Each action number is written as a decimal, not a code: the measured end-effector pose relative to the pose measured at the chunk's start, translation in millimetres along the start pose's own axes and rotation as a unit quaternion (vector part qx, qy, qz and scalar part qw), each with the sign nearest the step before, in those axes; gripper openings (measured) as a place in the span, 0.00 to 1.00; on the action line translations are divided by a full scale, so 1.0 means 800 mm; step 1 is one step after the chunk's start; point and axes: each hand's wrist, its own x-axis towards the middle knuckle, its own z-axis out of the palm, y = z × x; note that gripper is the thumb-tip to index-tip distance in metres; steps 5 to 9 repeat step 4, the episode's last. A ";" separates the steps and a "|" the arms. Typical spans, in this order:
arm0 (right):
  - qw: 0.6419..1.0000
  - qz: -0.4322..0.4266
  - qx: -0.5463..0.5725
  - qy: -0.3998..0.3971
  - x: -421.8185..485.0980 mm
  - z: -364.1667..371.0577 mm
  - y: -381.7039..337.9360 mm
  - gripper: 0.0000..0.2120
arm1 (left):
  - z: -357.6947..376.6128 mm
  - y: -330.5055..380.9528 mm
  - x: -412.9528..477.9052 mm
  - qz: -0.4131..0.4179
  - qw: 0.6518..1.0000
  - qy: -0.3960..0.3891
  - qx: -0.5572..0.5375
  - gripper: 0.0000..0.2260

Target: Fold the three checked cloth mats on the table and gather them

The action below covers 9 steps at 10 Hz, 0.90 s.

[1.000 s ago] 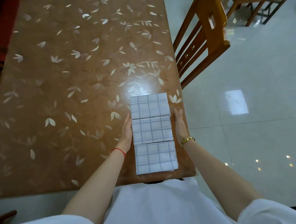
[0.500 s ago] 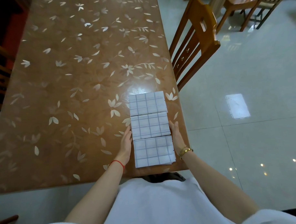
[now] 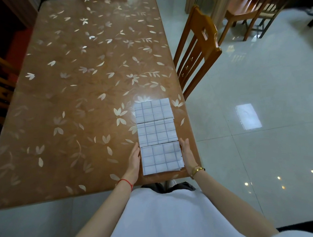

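Three folded white mats with grey checks lie in a straight row near the table's right front corner: a far mat [image 3: 152, 110], a middle mat [image 3: 157, 131] and a near mat [image 3: 161, 158], edge to edge. My left hand [image 3: 134, 160] lies flat on its side against the near mat's left edge. My right hand [image 3: 187, 153] stands the same way against its right edge. Both palms face inward with fingers straight, and neither hand grips the cloth.
The brown table [image 3: 77, 96] has a glossy leaf-patterned top; its right edge runs just beside the mats. A wooden chair [image 3: 196, 53] stands by that edge, more chairs at the far right [image 3: 246, 10] and far left [image 3: 0, 83]. Shiny tile floor lies to the right.
Both hands have slid toward me along the row's sides, from the middle mat to the near mat. The mats stay in place.
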 end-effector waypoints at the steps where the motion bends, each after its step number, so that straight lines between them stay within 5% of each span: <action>1: 1.000 0.001 0.000 0.005 -0.001 0.001 0.000 0.35 | -0.004 -0.001 0.001 -0.009 1.000 -0.006 -0.004 0.22; 4: 0.994 -0.071 0.001 0.079 0.011 0.006 -0.004 0.29 | -0.019 0.008 0.012 0.024 1.000 0.006 -0.013 0.20; 9: 0.994 -0.071 0.001 0.079 0.011 0.006 -0.004 0.29 | -0.019 0.008 0.012 0.024 1.000 0.006 -0.013 0.20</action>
